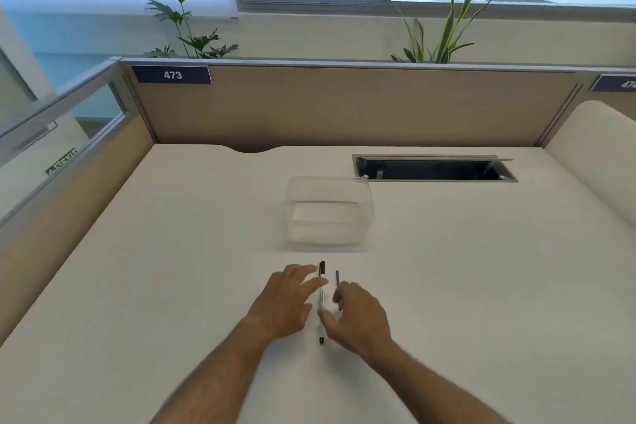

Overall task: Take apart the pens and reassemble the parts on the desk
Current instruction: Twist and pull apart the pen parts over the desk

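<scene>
Forearms reach forward from the bottom edge and converge near the middle of the tabletop (172,251), palms turned down. Your left hand (287,303) lies flat with its fingers spread and stretched toward the white pen (321,299), the fingertips at or over its barrel; that grip holds nothing. The pen lies on the tabletop pointing away from you, black cap at the far end, black tip at the near end, between your two hands. Your right hand (358,317) is cupped, thumb low beside the pen's near half, fingers curled loosely over a thin dark pen part (338,286) just right of the pen; motion blur hides whether that grip pinches it. A clear plastic container (328,213) stands beyond both hands.
</scene>
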A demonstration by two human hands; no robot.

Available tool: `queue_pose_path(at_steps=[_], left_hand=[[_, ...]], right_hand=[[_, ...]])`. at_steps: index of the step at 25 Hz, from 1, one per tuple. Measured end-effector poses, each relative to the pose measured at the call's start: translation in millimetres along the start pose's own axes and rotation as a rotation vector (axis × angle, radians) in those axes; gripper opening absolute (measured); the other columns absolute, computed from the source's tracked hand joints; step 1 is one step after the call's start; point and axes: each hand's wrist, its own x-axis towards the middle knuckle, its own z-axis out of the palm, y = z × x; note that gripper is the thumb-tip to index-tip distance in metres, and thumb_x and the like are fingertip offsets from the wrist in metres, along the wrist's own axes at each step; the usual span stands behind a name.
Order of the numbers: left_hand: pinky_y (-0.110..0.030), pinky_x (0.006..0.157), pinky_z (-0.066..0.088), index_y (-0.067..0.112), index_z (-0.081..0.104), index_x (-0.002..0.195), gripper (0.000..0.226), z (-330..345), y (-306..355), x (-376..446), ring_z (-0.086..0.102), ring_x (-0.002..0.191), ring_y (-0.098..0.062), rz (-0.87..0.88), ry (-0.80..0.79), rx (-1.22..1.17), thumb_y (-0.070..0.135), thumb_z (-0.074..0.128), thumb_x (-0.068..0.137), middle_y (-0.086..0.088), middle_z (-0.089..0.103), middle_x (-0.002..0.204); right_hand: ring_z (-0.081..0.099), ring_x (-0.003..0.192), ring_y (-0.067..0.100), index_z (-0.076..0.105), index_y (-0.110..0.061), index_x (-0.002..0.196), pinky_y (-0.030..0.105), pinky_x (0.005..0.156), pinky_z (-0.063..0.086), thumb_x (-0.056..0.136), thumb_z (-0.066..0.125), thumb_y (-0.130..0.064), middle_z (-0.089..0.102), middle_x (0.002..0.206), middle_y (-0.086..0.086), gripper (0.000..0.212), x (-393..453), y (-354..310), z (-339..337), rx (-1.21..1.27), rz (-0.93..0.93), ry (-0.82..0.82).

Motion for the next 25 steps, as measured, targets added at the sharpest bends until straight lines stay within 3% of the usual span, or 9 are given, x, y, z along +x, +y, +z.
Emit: queue_pose_path(at_steps=[4, 8, 11, 14, 18, 21, 23, 25], left_hand=[[-0.043, 0.114, 0.024, 0.039, 0.041, 0.141, 0.052, 14, 0, -5, 0.017, 0.145, -0.023, -0.041, -0.099, 0.022, 0.028, 0.056, 0.093, 0.002, 0.020, 0.161], [-0.043, 0.110, 0.028, 0.037, 0.062, 0.121, 0.030, 15, 0, -6, 0.025, 0.143, -0.024, -0.023, -0.022, 0.043, 0.036, 0.059, 0.092, 0.000, 0.032, 0.156], [-0.045, 0.100, 0.040, 0.032, 0.070, 0.097, 0.014, 13, 1, -9, 0.044, 0.132, -0.028, 0.007, 0.023, 0.060, 0.033, 0.072, 0.083, -0.001, 0.053, 0.142], [-0.038, 0.088, 0.051, 0.033, 0.067, 0.078, 0.026, 16, 1, -16, 0.063, 0.112, -0.025, 0.047, 0.052, 0.081, 0.039, 0.087, 0.062, 0.004, 0.069, 0.119], [-0.031, 0.088, 0.043, 0.031, 0.063, 0.074, 0.027, 15, 1, -24, 0.065, 0.099, -0.017, 0.092, 0.134, 0.055, 0.040, 0.084, 0.060, 0.011, 0.071, 0.101], [-0.029, 0.068, 0.047, 0.026, 0.064, 0.074, 0.021, 6, 1, -23, 0.062, 0.072, -0.014, 0.104, 0.199, 0.017, 0.029, 0.085, 0.069, 0.011, 0.067, 0.077], [-0.027, 0.051, 0.050, 0.022, 0.065, 0.077, 0.018, -1, 1, -23, 0.060, 0.062, -0.016, 0.074, 0.236, -0.062, 0.022, 0.083, 0.075, 0.007, 0.065, 0.072], [-0.028, 0.044, 0.050, 0.021, 0.066, 0.082, 0.011, -7, 1, -23, 0.060, 0.061, -0.018, 0.047, 0.263, -0.093, 0.018, 0.076, 0.081, 0.005, 0.065, 0.074]], right_hand=[[0.050, 0.073, 0.013, 0.052, -0.024, 0.083, 0.024, 0.063, 0.040, 0.069, 0.058, -0.054, 0.058, 0.084, -0.007, 0.034, -8, 0, 6, -0.065, 0.102, -0.227], [0.061, 0.076, 0.019, 0.061, -0.018, 0.085, 0.026, 0.061, 0.044, 0.070, 0.056, -0.038, 0.068, 0.090, 0.000, 0.026, -6, -2, 6, -0.129, 0.108, -0.307], [0.059, 0.071, 0.020, 0.063, -0.016, 0.085, 0.027, 0.060, 0.044, 0.071, 0.056, -0.037, 0.069, 0.089, 0.001, 0.026, -7, -1, 6, -0.170, 0.083, -0.340], [0.057, 0.074, 0.022, 0.063, -0.015, 0.086, 0.031, 0.064, 0.046, 0.074, 0.054, -0.039, 0.067, 0.090, 0.003, 0.028, -7, 4, 4, -0.242, -0.013, -0.346], [0.061, 0.078, 0.021, 0.059, -0.020, 0.079, 0.031, 0.064, 0.047, 0.076, 0.056, -0.040, 0.061, 0.080, -0.002, 0.020, -1, 12, -9, -0.182, -0.148, -0.348], [0.058, 0.074, 0.013, 0.061, -0.024, 0.088, 0.029, 0.068, 0.050, 0.081, 0.061, -0.046, 0.060, 0.082, -0.009, 0.023, 10, 19, -29, -0.081, -0.226, -0.293], [0.057, 0.072, 0.007, 0.060, -0.028, 0.104, 0.025, 0.069, 0.049, 0.082, 0.065, -0.054, 0.064, 0.093, -0.012, 0.034, 17, 24, -42, 0.002, -0.221, -0.267], [0.061, 0.077, 0.006, 0.059, -0.031, 0.113, 0.027, 0.075, 0.051, 0.084, 0.066, -0.054, 0.065, 0.104, -0.014, 0.038, 21, 28, -52, 0.011, -0.227, -0.280]])
